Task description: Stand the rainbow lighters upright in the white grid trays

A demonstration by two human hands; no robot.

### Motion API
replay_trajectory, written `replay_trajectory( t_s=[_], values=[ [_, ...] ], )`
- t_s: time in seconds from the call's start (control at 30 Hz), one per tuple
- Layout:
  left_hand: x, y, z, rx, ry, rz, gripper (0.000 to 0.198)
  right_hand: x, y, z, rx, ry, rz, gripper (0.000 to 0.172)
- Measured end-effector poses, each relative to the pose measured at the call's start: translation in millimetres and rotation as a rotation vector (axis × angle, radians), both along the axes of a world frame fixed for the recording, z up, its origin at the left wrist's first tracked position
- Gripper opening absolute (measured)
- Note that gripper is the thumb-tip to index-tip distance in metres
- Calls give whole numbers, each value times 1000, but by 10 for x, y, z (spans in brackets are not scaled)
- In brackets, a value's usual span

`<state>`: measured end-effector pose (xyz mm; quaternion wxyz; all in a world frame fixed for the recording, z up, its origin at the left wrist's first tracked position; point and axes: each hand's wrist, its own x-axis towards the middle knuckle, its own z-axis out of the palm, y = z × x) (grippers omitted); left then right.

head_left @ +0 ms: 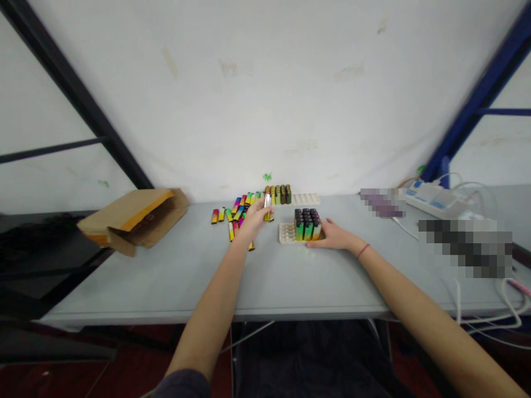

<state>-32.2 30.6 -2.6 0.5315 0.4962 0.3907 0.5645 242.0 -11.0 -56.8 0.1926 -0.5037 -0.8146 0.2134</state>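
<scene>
My left hand (254, 216) is closed on a lighter (267, 201) whose shiny metal side faces up, above a spread of loose coloured lighters (231, 232). At the right end of a white holed tray (286, 234), my right hand (335, 236) rests with thumb and fingers around the corner. Upright lighters with black tops and green to orange bodies (307, 231) fill the tray's right part, while holes show at its left. Behind, a block of upright yellow-green and brown lighters (284, 194) stands by the wall.
A second white holed tray (306, 199) lies near the wall. An open cardboard box (133, 218) rests on its side at the left of the grey table (166, 287). At the right are a power strip (435, 202), white cables (458, 301) and a blurred-out purple item (380, 203).
</scene>
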Motion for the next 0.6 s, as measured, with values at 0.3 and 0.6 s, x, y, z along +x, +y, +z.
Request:
replay_trajectory(
  t_s=[0.3,0.6],
  values=[
    [346,-286,-48,-158,-97,-101,40,3,-14,24,-15,-4,15,91],
    [297,-221,-24,-424,-196,-248,58,5,-2,4,-10,16,11,95]
  ],
)
